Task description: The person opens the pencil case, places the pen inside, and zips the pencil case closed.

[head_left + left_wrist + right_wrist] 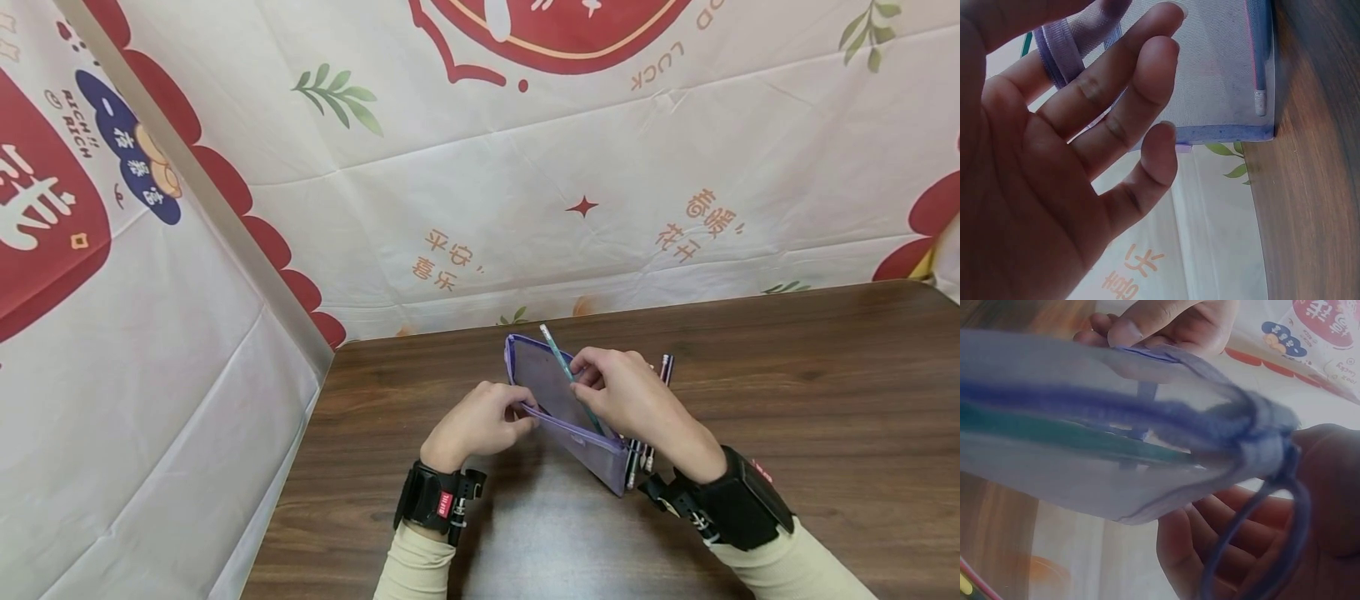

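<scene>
A purple mesh pencil pouch (577, 446) stands with its zip mouth open on the table. My left hand (480, 421) pinches the near rim between thumb and fingers. In my right hand (633, 396) is a teal pencil (555, 346), pinched between thumb and fingers. It slants down into the pouch mouth, its white eraser end up and its lower end hidden behind the near mesh wall. The left wrist view shows another pencil (1260, 75) with a pale eraser along the pouch's edge. A purple strap loop (1302, 531) hangs at the pouch's end in the right wrist view.
Several more pencils (667, 369) lie on the table just right of the pouch, partly covered by my right hand. The brown wooden table (810, 400) meets a printed white cloth (525, 192) at the back. Another cloth panel (165, 350) stands at the left edge.
</scene>
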Demonstrator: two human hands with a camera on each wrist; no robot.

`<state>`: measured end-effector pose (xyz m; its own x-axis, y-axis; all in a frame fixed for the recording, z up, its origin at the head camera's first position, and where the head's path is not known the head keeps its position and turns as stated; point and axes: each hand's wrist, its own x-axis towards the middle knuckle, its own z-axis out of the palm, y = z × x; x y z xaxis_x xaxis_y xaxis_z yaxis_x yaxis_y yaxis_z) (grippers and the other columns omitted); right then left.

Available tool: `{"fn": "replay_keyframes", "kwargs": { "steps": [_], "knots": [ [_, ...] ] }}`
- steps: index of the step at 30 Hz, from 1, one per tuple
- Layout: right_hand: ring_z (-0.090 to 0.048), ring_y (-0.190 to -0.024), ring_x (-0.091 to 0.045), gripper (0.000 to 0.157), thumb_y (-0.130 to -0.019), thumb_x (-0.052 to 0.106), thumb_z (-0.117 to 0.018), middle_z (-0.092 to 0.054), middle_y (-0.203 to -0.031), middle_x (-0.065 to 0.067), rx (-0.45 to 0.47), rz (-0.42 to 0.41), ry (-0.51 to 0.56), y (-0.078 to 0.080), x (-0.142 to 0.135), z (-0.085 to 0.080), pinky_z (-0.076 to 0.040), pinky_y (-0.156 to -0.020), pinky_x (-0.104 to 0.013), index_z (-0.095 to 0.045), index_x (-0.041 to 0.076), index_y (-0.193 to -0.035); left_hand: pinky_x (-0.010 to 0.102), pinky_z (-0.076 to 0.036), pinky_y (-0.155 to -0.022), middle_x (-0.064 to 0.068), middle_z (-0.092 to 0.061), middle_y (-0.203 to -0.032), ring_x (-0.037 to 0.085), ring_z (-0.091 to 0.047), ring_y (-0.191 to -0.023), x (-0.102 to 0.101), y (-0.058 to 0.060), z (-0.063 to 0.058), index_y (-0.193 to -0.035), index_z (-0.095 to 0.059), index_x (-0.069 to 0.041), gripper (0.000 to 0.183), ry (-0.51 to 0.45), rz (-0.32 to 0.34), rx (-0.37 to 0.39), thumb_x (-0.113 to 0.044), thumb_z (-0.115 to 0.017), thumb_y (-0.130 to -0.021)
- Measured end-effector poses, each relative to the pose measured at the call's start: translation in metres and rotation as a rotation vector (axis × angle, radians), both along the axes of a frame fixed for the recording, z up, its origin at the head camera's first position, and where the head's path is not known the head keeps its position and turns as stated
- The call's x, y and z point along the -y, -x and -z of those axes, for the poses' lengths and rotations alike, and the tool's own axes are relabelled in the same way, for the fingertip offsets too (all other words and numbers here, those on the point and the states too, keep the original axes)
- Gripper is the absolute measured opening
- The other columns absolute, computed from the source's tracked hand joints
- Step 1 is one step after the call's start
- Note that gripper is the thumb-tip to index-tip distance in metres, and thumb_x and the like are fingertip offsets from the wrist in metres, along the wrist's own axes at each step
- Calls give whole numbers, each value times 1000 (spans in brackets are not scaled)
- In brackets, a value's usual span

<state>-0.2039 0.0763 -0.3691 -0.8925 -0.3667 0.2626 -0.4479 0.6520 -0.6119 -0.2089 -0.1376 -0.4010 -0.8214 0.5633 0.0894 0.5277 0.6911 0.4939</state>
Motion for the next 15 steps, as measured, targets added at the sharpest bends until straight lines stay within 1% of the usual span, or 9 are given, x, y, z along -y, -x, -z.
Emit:
{"fn": "replay_keyframes", "kwargs": {
  "steps": [15],
  "knots": [
    [-61, -67, -13, 8, -82, 7, -66, -69, -74, -5, -30, -11, 0, 1, 0, 1, -54, -60, -36, -68, 3, -89, 17, -47, -60, -8, -65, -75, 1, -57, -67, 0, 1, 0, -86, -68, -16, 5, -3, 12, -32, -18, -65, -84]
  ]
}}
